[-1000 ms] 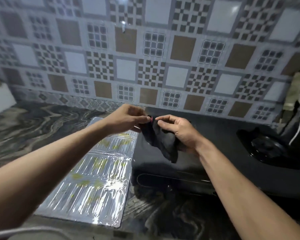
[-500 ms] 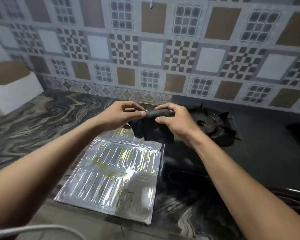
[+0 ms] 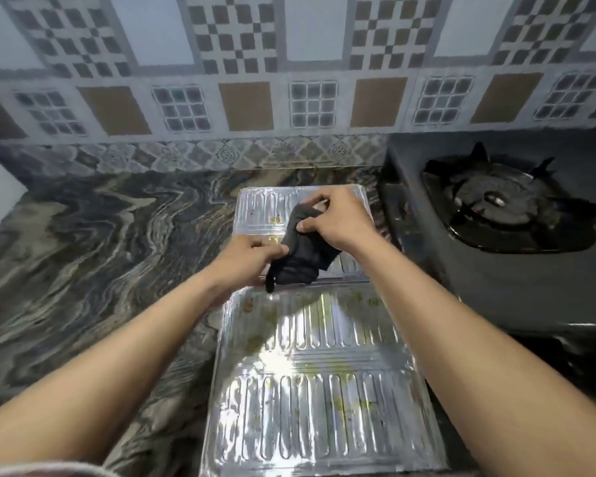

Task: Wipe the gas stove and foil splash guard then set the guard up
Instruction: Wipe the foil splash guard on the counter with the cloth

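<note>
While both hands, left hand [image 3: 252, 258] and right hand [image 3: 338, 218], keep a pinching grip on the dark cloth [image 3: 301, 259], it hangs just above the foil splash guard [image 3: 310, 380]. Guard lies flat on the tabletop [image 3: 93, 235], long axis running away from the person, directly under the grip; gas stove [image 3: 496, 270] sits nearer the right hand.

A home kitchen: gas stove [image 3: 503, 215], marbled countertop [image 3: 93, 242], patterned wall tiles [image 3: 245, 63].

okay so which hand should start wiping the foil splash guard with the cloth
Probably the right hand: it grips the bunched top of the dark cloth over the foil splash guard, while the left hand only pinches its edge.
</note>
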Demonstrator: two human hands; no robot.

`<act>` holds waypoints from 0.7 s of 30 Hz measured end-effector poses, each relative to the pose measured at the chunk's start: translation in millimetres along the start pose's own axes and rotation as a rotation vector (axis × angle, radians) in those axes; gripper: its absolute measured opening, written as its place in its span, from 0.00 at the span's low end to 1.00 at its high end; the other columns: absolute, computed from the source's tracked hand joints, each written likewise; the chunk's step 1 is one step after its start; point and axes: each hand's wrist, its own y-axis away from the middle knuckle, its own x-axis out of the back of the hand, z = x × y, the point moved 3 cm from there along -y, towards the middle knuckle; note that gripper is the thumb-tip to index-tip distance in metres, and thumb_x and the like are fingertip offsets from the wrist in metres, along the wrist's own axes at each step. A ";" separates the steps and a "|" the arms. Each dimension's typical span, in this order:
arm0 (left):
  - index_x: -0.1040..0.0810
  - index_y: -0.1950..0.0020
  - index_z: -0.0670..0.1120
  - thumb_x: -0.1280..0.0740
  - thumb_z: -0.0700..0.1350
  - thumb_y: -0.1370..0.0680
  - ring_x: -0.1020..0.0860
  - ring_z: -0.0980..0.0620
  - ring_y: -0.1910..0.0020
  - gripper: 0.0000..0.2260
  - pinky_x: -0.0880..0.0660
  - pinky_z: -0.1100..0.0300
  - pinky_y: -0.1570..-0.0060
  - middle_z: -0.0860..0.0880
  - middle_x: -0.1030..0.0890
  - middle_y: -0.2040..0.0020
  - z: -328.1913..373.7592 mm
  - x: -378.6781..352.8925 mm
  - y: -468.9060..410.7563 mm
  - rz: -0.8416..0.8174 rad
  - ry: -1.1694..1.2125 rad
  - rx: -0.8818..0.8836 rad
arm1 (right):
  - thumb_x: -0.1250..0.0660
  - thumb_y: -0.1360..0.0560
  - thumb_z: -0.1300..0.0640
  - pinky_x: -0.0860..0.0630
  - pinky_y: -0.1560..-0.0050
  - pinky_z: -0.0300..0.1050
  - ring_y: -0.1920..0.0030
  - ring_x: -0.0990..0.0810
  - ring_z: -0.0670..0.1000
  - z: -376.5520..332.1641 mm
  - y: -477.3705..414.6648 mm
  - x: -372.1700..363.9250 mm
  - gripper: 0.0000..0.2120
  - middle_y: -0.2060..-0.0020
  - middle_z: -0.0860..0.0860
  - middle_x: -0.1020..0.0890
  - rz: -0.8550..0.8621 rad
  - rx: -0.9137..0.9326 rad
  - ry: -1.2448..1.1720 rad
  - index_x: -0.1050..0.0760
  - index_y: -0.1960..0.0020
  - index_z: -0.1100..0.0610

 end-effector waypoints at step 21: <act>0.49 0.19 0.50 0.26 0.70 0.38 0.44 0.43 0.22 0.56 0.42 0.46 0.25 0.45 0.45 0.19 -11.7 126.9 -181.1 -0.135 -1.209 -0.263 | 0.29 0.27 0.53 0.30 0.36 0.53 0.34 0.27 0.57 -6.6 -153.3 -137.3 0.22 0.37 0.53 0.21 -0.171 0.259 0.558 0.25 0.33 0.50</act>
